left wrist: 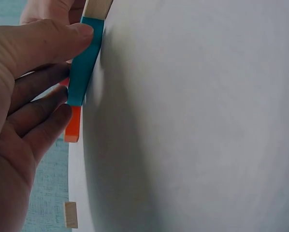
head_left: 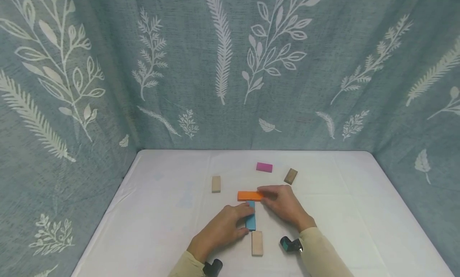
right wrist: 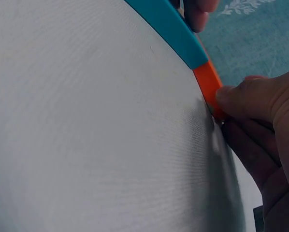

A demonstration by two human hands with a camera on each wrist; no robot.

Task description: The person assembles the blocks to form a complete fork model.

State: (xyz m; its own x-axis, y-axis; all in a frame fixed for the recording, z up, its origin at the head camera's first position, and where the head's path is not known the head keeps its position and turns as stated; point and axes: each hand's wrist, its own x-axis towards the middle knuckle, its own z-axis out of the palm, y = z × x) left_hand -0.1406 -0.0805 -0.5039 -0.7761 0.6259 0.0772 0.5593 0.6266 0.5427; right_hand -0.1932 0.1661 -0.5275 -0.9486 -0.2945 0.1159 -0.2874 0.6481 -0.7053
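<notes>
An orange block (head_left: 247, 196) lies crosswise on the white table, its near side meeting the top end of a blue block (head_left: 250, 222). My left hand (head_left: 224, 226) holds the blue block between thumb and fingers; the left wrist view shows the thumb on the blue block (left wrist: 85, 63). With thumb and fingers, my right hand (head_left: 286, 205) grips the right end of the orange block, also seen in the right wrist view on the orange block (right wrist: 207, 84). Below the blue block, a light wooden block (head_left: 256, 244) stands end to end with it.
Farther back lie a magenta block (head_left: 264, 167), a darker brown block (head_left: 290, 176) and another light wooden block (head_left: 216, 184). A patterned teal curtain (head_left: 237, 69) hangs behind the white table (head_left: 161, 197) and along its sides.
</notes>
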